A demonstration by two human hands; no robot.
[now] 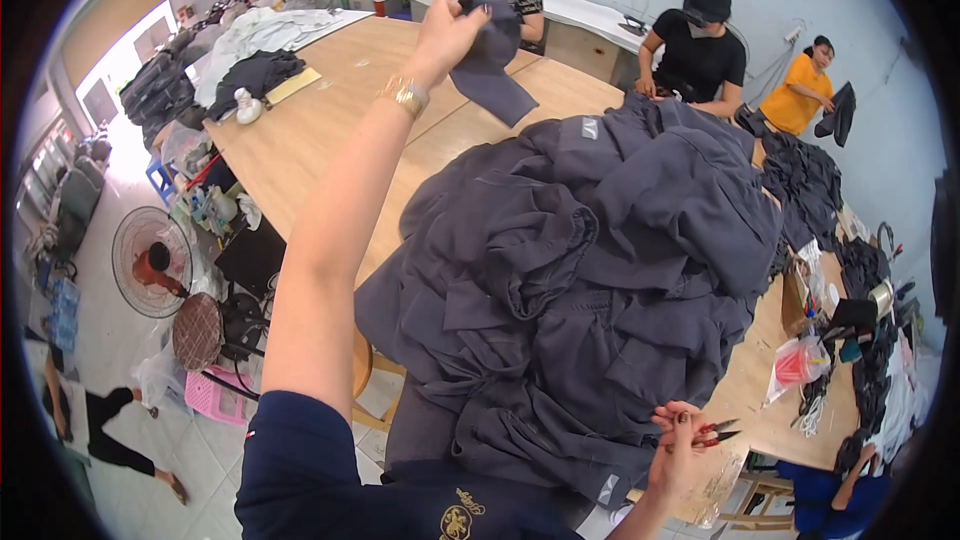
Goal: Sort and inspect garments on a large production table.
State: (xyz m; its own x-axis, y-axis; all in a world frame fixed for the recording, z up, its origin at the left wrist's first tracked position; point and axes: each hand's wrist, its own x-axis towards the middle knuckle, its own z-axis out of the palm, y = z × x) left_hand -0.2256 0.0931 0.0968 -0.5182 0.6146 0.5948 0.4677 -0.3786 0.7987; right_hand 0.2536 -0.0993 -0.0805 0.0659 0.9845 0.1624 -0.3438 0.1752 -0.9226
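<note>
My left hand (447, 35) is raised over the far part of the table, its fingers closed on a dark grey garment (495, 80) that hangs down from them. At the near right, my right hand (680, 445) holds a small pair of thread snips (715, 433) with red handles, dark blades pointing right. Between the two hands lies a big heap of dark grey garments (620, 200), crumpled over one another. Gathered elastic edges and small pale labels show on some of them. The heap's near end reaches my lap.
The wooden table (350, 55) carries more dark clothes (800, 180) at right, beside a plastic cup of red drink (797, 365). A white figurine-like bottle (247, 106) stands at the far left corner. A fan (152, 262) is on the floor. Several people work around the table.
</note>
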